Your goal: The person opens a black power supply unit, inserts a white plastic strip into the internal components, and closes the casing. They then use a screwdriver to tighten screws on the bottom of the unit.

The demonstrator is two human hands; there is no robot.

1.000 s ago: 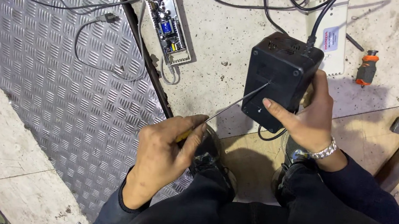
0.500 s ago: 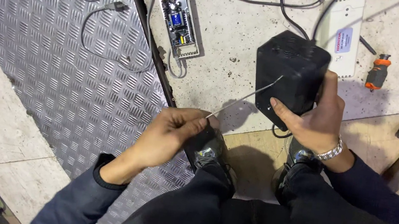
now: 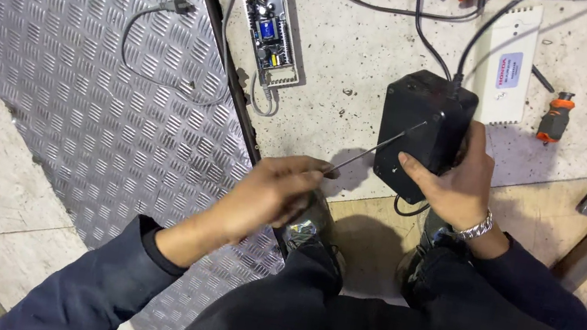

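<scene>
Nearest the camera are the person's dark trousers [image 3: 378, 325] and shoes, planted on a bare wooden board [image 3: 364, 238] of the floor. Just above them the left hand [image 3: 269, 196] is clenched around the handle end of a thin screwdriver [image 3: 377, 148]; the handle itself is hidden inside the fist. The shaft's long axis runs up and to the right from those fingers, and its tip rests on the near face of a black box [image 3: 424, 122].

The right hand [image 3: 457, 186] grasps that box from its right side, thumb pressed on the front face just below the shaft's tip, fingers wrapped behind. The right hand is therefore touching the box, while the left is apart from it, linked only by the shaft. A black cable [image 3: 483, 38] leaves the box's top edge.

The box stands on pale concrete floor [image 3: 357, 50]. To the left, past a dark strip, lies ribbed metal plate [image 3: 71, 93], with open room. Beyond the box lie a white rectangular unit [image 3: 508, 65], a small orange-handled tool [image 3: 555, 115], and an opened case showing a circuit board [image 3: 269, 29].
</scene>
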